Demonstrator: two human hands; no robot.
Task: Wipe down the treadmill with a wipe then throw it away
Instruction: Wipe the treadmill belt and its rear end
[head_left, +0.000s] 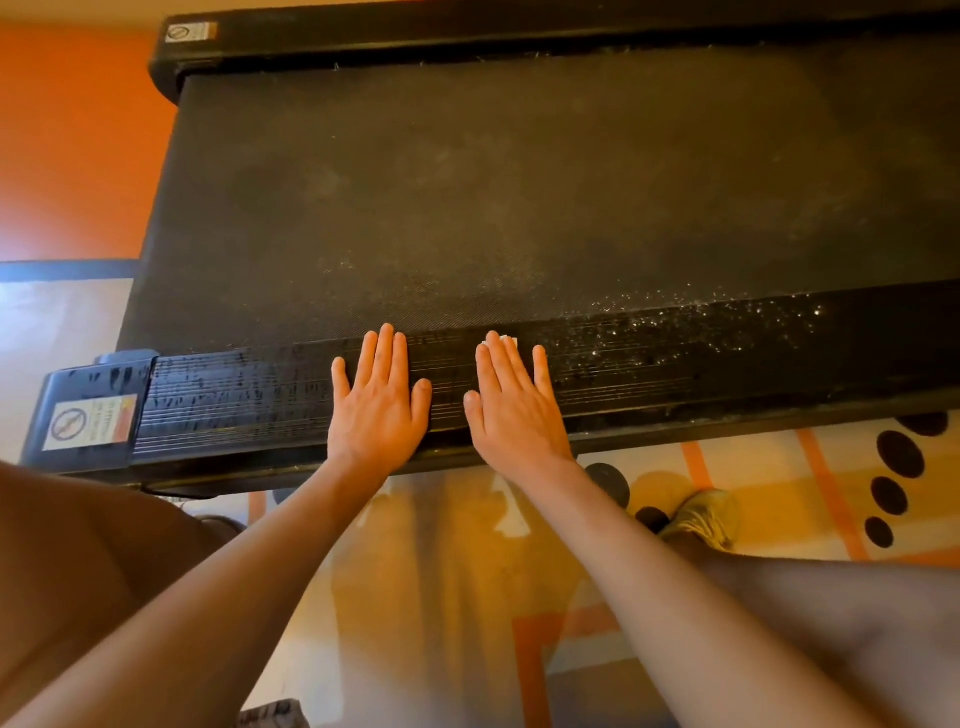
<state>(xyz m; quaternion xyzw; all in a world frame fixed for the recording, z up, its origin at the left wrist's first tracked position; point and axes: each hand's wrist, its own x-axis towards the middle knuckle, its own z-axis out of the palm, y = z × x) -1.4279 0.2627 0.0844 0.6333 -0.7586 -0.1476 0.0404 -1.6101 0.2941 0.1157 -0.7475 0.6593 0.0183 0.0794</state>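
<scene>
A black treadmill (519, 182) lies across the view, its dusty belt beyond a ribbed side rail (234, 395). My left hand (382, 400) rests flat on that rail with straight fingers and holds nothing. My right hand (517, 400) lies flat just to its right, pressing a white wipe (510, 341) onto the rail; only a small corner of the wipe shows past the fingertips. The rail left of my hands looks wet and streaked. To the right of my hands it is covered with white specks and droplets (701, 322).
The treadmill's end cap with a warning sticker (91, 421) sits at the left. An orange wall (78, 145) rises beyond it. Below the rail lies a patterned rug (779, 483) with black dots. My shoe (701, 519) stands on it at the right.
</scene>
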